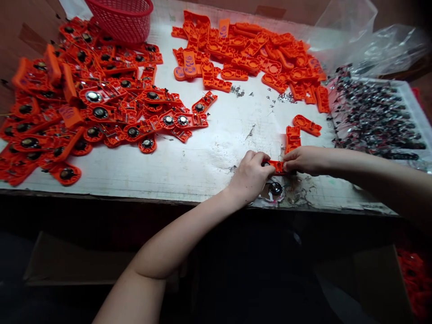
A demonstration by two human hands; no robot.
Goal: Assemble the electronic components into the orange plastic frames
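An orange plastic casing [277, 167] lies near the table's front edge, between my two hands. My left hand [251, 175] is closed on its left end, with the fingers over a dark round part. At its right end my right hand [299, 161] has thumb and fingers pressed together; what lies between them is too small to make out. Just below the casing sits a black round part [275, 188] with thin wires. Two more orange casings, one upright [293, 138] and one slanted [306, 125], lie behind my right hand.
Orange casings with round dark parts [101, 112] are heaped at the left beside a red basket [124, 20]. Other casings [249, 49] lie at the back, near small metal pieces [285, 97]. A white tray [413, 108] at the right holds wired black parts, with clear plastic bags [381, 49] behind.
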